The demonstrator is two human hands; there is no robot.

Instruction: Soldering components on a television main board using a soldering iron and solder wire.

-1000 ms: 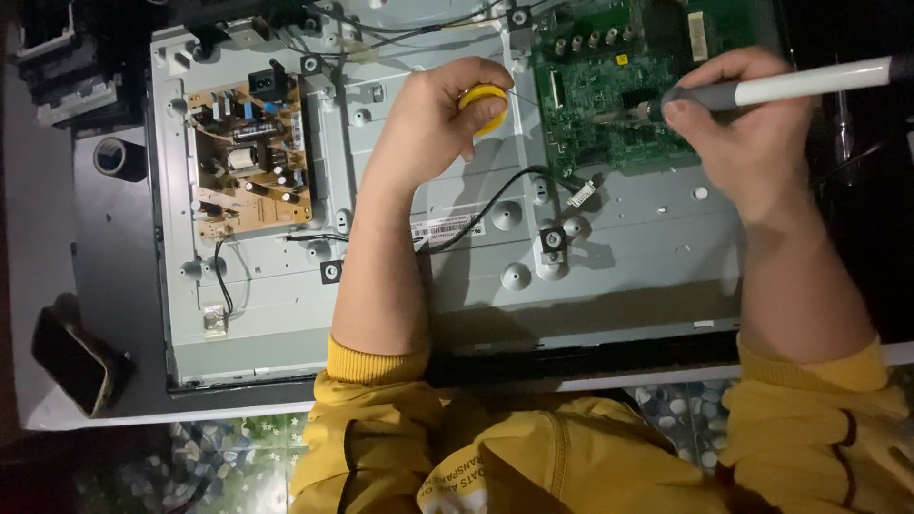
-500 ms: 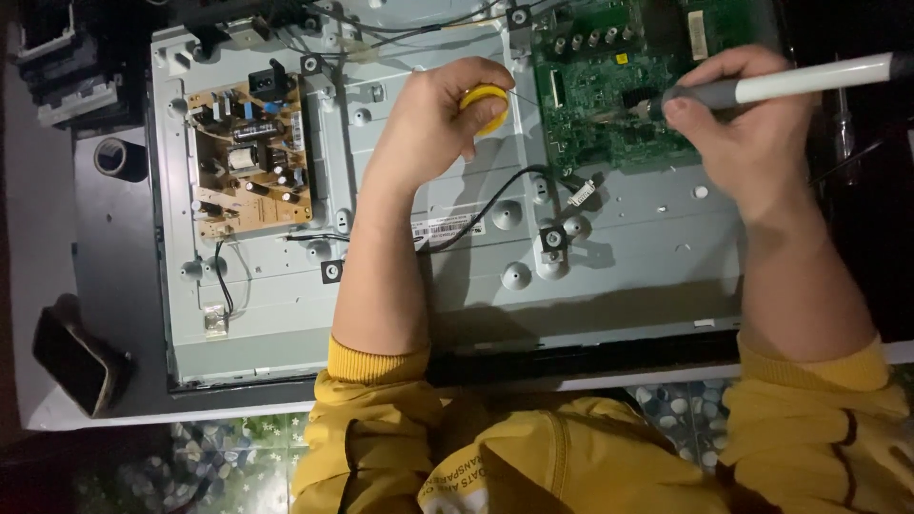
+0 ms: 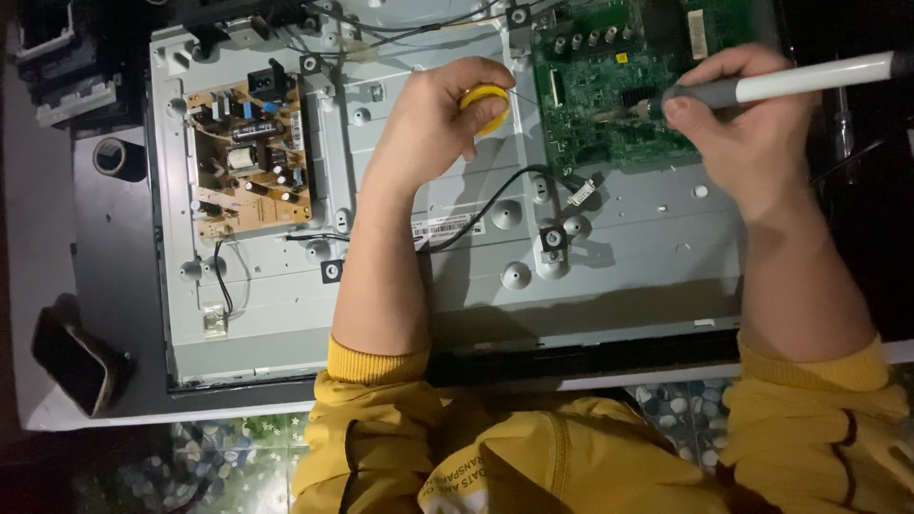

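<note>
Basically, both hands were over the opened back of a flat-panel TV chassis (image 3: 609, 286), grey metal, lying flat on a white table (image 3: 57, 286).

Left hand (image 3: 433, 124): fingers curled closed around a small yellow spool (image 3: 486, 103), most of it hidden in the fist, only the rim showing past the thumb and forefinger. A thin strand ran from the spool toward the green board; what it is can't be told. Hand sat on the bare metal just left of that board.

Right hand (image 3: 752, 124): fingers pinched shut in a pen grip on a soldering iron (image 3: 790, 84), grey grip section and white handle running off to the right edge. Its tip pointed left and down onto the green main board (image 3: 609, 105), top right of the chassis. Actual contact point was too small to make out.

Brown power-supply board (image 3: 249, 157) sat at the chassis' upper left, well apart from both hands. A black cable (image 3: 476, 214) looped from under the left forearm to a white connector just below the green board. A roll of tape (image 3: 114, 157) lay off the chassis to the left, and a dark object (image 3: 76, 357) near the table's lower-left corner. Both sleeves were yellow.
</note>
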